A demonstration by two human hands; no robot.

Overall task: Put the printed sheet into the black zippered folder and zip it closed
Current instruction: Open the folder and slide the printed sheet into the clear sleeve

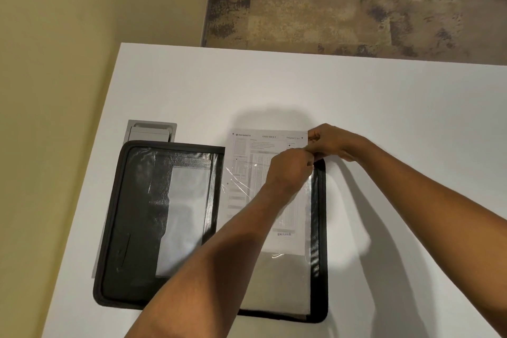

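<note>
The black zippered folder (137,217) lies open flat on the white table (384,107), with clear plastic sleeves on both halves. The printed sheet (255,173) sits partway inside the right-hand sleeve; its top part sticks out beyond the folder's far edge. My left hand (290,173) pinches the sleeve's upper edge over the sheet near the folder's top right corner. My right hand (332,143) grips the sheet's top right corner just beyond it. The two hands touch each other.
A grey cable-port cover (152,130) is set into the table behind the folder's left half. A beige wall (68,35) runs along the left. The table's far edge drops to patterned floor (343,14).
</note>
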